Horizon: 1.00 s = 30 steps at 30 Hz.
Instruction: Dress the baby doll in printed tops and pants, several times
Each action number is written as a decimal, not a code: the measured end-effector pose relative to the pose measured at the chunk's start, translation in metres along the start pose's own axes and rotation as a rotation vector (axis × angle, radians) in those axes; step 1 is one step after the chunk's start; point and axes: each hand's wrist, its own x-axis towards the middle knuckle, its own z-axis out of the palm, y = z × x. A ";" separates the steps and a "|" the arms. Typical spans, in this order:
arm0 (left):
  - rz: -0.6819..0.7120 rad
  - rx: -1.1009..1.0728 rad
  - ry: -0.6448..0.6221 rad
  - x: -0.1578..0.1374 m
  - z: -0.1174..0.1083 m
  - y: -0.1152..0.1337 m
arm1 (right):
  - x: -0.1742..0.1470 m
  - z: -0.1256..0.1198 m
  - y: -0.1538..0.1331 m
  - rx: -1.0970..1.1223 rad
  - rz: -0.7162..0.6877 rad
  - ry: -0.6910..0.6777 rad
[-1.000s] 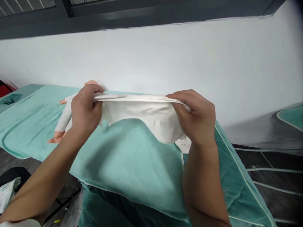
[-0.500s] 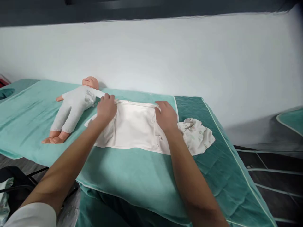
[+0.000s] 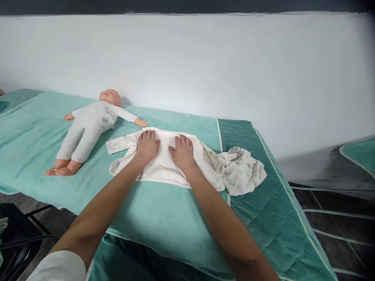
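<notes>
A white baby shirt [image 3: 165,158] lies spread open on the light green sheet [image 3: 164,210], its plain inner side up. One printed sleeve stretches out to the left. My left hand [image 3: 148,147] rests flat on the shirt's left part, fingers extended toward the collar. On the right part lies my right hand [image 3: 183,152], also flat, with the thumb apart. At the shirt's right side sits a crumpled printed baby garment [image 3: 243,171], touching the right sleeve. A baby doll [image 3: 93,121] in white lies on its back to the left, one hand near the shirt's collar.
A dark green quilted cover [image 3: 281,230] shows at the bed's right end. Behind the bed rises a white wall [image 3: 187,66]. A black chair [image 3: 20,234] stands at lower left, and another green padded edge [image 3: 360,156] is at far right.
Both hands have moved inward from the shirt's upper corners and now lie flat on it. The left sleeve is now spread out. The camera view has shifted slightly.
</notes>
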 end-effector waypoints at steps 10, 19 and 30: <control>0.004 -0.077 0.082 0.032 0.030 0.015 | 0.030 -0.017 0.026 -0.017 0.020 -0.019; 0.029 0.445 -0.081 0.032 0.034 0.010 | 0.049 0.002 0.046 -0.082 0.011 -0.094; 0.412 0.478 -0.250 -0.097 0.010 0.045 | -0.003 -0.055 0.080 1.190 -0.011 0.189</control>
